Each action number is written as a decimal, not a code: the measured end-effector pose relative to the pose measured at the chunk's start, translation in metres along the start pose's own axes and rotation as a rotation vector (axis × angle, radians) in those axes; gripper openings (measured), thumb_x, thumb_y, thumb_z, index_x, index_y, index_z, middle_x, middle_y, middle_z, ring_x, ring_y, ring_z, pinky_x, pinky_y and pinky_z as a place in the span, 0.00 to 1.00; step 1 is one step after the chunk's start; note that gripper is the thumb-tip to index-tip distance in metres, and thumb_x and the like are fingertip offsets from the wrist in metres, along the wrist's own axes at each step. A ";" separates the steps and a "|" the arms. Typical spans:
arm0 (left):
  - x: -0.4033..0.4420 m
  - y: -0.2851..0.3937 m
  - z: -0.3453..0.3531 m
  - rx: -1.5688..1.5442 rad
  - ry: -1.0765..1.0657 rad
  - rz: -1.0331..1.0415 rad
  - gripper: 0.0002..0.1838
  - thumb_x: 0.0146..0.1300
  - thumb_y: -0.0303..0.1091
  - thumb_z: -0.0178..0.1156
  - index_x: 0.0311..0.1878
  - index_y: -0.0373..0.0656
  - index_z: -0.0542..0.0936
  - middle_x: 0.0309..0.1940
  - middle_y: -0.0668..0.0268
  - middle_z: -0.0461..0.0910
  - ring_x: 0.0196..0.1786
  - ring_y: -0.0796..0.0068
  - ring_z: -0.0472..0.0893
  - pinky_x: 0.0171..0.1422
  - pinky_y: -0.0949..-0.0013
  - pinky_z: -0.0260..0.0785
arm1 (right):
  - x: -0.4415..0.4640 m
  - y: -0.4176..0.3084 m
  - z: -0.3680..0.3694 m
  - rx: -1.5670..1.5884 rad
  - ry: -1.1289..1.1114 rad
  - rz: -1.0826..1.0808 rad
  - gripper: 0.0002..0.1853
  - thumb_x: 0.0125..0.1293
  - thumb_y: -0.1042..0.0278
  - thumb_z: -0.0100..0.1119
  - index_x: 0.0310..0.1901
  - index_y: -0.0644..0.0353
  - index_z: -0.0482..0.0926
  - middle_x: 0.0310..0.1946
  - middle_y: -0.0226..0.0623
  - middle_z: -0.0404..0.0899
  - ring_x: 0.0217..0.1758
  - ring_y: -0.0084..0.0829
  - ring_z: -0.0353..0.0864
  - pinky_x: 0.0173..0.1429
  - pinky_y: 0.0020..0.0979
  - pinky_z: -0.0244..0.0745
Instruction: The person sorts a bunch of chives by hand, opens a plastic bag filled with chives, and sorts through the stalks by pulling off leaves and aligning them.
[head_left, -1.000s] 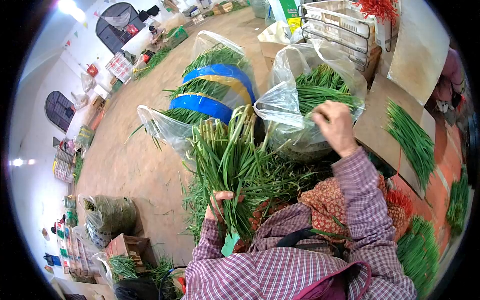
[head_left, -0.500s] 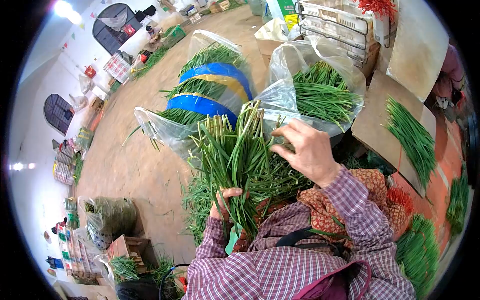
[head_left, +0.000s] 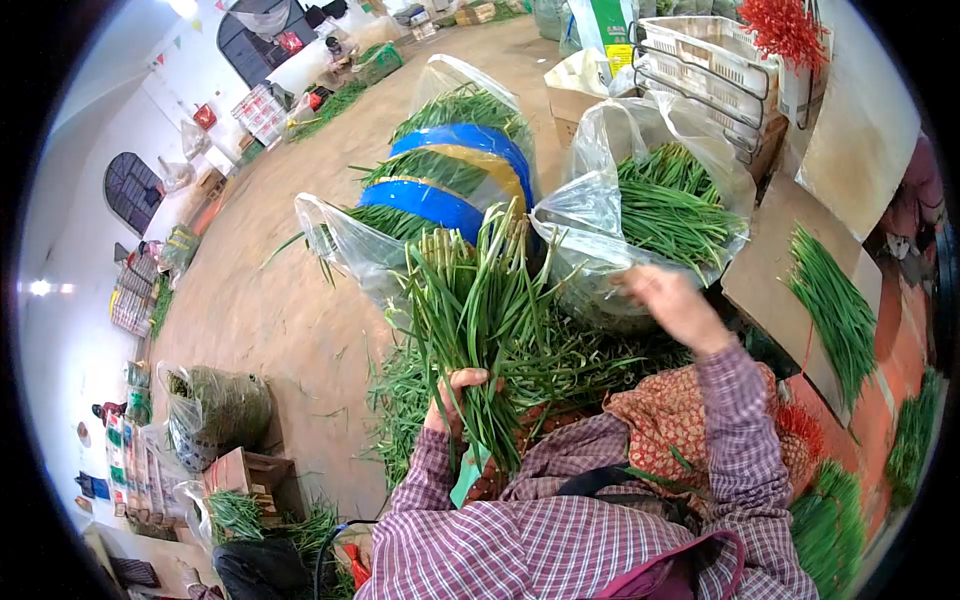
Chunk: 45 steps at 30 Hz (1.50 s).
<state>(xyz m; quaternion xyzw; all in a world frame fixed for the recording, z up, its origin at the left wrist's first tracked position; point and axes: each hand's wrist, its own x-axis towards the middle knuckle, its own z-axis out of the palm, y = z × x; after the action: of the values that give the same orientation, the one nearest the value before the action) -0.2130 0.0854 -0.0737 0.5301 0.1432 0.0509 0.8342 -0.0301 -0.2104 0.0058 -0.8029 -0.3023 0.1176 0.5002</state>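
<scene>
My left hand (head_left: pixel 460 390) is closed around the lower part of a bunch of garlic chives (head_left: pixel 470 305), its pale cut ends pointing up and away from me. Smeared by motion, my right hand (head_left: pixel 680 305) is in the air to the right of the bunch, apart from it, in front of a clear plastic bag (head_left: pixel 585 265) of chives. I cannot make out anything in its fingers. Loose green trimmings (head_left: pixel 590 355) lie beneath the bunch and over my lap. A patterned red-brown cloth (head_left: pixel 665 415) covers my knee.
Beyond the bunch stands another bag (head_left: pixel 345 245) of chives with blue bands (head_left: pixel 425 205). To the right, sorted chives (head_left: pixel 830 310) lie on a cardboard sheet (head_left: pixel 765 270), below a white crate (head_left: pixel 700 75) and red ties (head_left: pixel 785 35). A stuffed sack (head_left: pixel 230 420) and wooden crate (head_left: pixel 250 475) stand left.
My right hand has moved away from the bunch, to the right and slightly towards me. The left hand keeps its hold on the chives. My view has shifted slightly.
</scene>
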 end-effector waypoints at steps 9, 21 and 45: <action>0.010 -0.026 0.001 0.145 -0.050 -0.043 0.22 0.48 0.33 0.59 0.48 0.32 0.78 0.36 0.58 0.82 0.35 0.67 0.81 0.40 0.68 0.77 | 0.033 -0.055 0.085 0.488 0.278 -0.093 0.42 0.59 0.35 0.57 0.59 0.70 0.65 0.52 0.50 0.73 0.55 0.36 0.72 0.62 0.33 0.64; 0.006 -0.034 0.007 -0.075 -0.040 -0.098 0.33 0.47 0.44 0.60 0.55 0.31 0.73 0.33 0.60 0.79 0.35 0.69 0.76 0.43 0.69 0.68 | 0.033 -0.054 0.090 1.116 0.414 -0.053 0.10 0.72 0.59 0.46 0.37 0.55 0.69 0.22 0.25 0.70 0.24 0.22 0.73 0.33 0.29 0.78; 0.017 -0.032 0.021 -0.376 -0.393 -0.029 0.31 0.43 0.38 0.66 0.52 0.33 0.74 0.40 0.55 0.80 0.27 0.70 0.76 0.33 0.67 0.68 | 0.031 -0.062 0.061 0.334 0.528 -0.175 0.16 0.64 0.52 0.58 0.42 0.56 0.82 0.28 0.29 0.81 0.27 0.18 0.74 0.31 0.24 0.71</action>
<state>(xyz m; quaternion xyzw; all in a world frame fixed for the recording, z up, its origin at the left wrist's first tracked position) -0.1927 0.0569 -0.0973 0.3632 -0.0257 -0.0392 0.9305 -0.0584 -0.1271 0.0342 -0.6834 -0.2066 -0.0905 0.6943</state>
